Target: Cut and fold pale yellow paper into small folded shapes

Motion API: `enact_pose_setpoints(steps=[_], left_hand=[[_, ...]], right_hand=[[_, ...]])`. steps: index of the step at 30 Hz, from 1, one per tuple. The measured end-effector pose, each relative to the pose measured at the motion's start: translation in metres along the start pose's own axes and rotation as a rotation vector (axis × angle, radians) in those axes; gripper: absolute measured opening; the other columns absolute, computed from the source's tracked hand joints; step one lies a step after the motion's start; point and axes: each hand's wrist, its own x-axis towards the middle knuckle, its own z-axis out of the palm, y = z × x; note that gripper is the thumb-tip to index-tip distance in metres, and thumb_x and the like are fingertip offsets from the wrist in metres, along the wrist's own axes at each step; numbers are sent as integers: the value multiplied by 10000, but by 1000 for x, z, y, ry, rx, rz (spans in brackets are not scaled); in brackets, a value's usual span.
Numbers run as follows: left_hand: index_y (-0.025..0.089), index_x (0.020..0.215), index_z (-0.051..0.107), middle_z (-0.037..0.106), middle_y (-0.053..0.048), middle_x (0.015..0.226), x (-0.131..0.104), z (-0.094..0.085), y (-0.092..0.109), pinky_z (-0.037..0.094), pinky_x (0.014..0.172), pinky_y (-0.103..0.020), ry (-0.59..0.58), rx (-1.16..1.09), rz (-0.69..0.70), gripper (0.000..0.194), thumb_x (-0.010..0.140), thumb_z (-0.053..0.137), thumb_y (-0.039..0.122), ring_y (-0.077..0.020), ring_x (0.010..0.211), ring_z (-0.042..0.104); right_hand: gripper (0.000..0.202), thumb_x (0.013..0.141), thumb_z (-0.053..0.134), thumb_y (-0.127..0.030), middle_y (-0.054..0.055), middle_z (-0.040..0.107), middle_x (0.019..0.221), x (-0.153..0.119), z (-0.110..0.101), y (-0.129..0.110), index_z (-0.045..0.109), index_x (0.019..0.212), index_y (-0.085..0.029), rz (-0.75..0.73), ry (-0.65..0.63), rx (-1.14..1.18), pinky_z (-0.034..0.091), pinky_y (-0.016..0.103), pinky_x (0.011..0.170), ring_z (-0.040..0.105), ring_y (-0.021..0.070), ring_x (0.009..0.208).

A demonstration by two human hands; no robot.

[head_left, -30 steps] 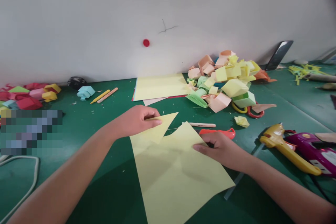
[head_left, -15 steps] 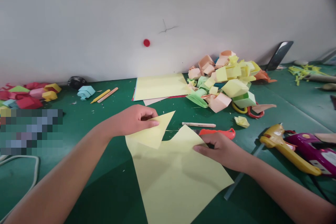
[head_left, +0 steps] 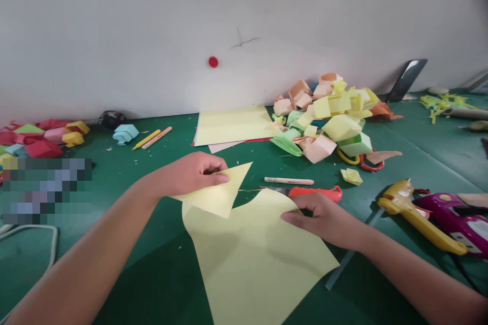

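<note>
Folded further, paper corner (head_left: pixel 223 190) in left hand (head_left: pixel 190 175) points right.

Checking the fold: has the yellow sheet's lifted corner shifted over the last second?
Yes. The lifted corner in the left hand has swung left, away from the pale pen.

Soft, even light fills the scene, bright enough for clear colours. Shadows are faint and diffuse: a dim patch falls on the yellow sheet (head_left: pixel 251 254) below the right hand (head_left: pixel 324 218), and a darker one on the green worktop (head_left: pixel 160 274) under the left forearm. No harsh glare. A pixelated block masks an area left of the fingers. Edges stretch and soften, and the top right corner darkens.
</note>
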Motion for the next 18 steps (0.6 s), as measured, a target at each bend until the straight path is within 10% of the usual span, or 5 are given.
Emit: enact_pose_setpoints(steps=[18], left_hand=[[194, 830, 626, 570, 15, 730, 3, -4, -13, 336, 533, -218, -5, -145, -23, 367, 905, 601, 552, -114, 616, 528]], right_hand=[[399, 903, 638, -578, 13, 600, 713, -5, -1, -1, 720, 790, -205, -140, -55, 102, 422, 274, 520, 531, 160, 618]])
